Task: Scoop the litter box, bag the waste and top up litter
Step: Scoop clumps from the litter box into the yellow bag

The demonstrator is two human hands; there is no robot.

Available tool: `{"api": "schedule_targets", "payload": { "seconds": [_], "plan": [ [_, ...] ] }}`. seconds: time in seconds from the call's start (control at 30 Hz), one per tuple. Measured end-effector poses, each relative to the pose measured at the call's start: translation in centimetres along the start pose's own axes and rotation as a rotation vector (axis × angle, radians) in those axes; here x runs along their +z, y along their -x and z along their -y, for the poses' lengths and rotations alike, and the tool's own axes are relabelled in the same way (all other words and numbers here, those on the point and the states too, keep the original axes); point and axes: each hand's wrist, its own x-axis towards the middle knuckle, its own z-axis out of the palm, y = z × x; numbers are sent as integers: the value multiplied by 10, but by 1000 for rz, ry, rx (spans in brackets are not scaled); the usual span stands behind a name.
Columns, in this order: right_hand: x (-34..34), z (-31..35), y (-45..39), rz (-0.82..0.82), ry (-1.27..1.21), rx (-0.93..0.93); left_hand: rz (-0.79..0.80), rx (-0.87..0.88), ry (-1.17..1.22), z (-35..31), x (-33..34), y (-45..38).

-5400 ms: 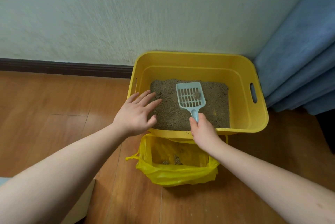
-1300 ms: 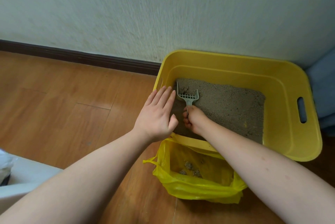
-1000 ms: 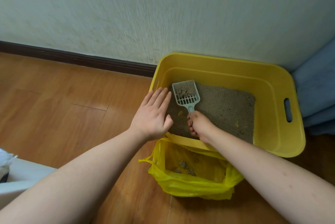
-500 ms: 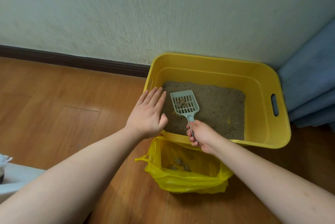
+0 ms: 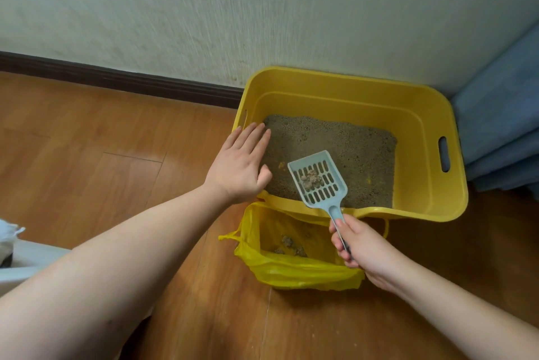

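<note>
Here, the wooden floor (image 5: 87, 173) meets a pale textured wall (image 5: 204, 9) along a dark baseboard (image 5: 116, 79); blue fabric (image 5: 501, 114) hangs at right. The yellow litter box (image 5: 425, 114) stands against the wall, litter (image 5: 344, 144) inside. The yellow bag (image 5: 294, 272) sits open just in front, clumps (image 5: 288, 244) in it. The left hand (image 5: 240, 167) rests flat, fingers straight, on the box's left rim. The right hand (image 5: 361, 246) grips the scoop (image 5: 318, 179) handle. Compared with half a second earlier, the scoop, carrying waste, has drawn back toward the near rim, above the bag's edge.
</note>
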Motion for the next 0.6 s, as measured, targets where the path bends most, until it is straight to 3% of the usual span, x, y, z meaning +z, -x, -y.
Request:
{"api": "schedule_targets", "payload": {
  "seconds": [0.13, 0.23, 0.43, 0.6],
  "plan": [
    [-12, -30, 15, 50, 181, -12, 8, 0, -7, 0, 0, 0],
    [-22, -45, 19, 45, 463, -140, 13, -4, -19, 1, 0, 0],
    [-38, -75, 12, -230, 1352, -447, 11, 8, -37, -2, 1, -1],
    [-41, -83, 19, -412, 1465, -777, 24, 12, -55, -3, -2, -1]
  ]
}}
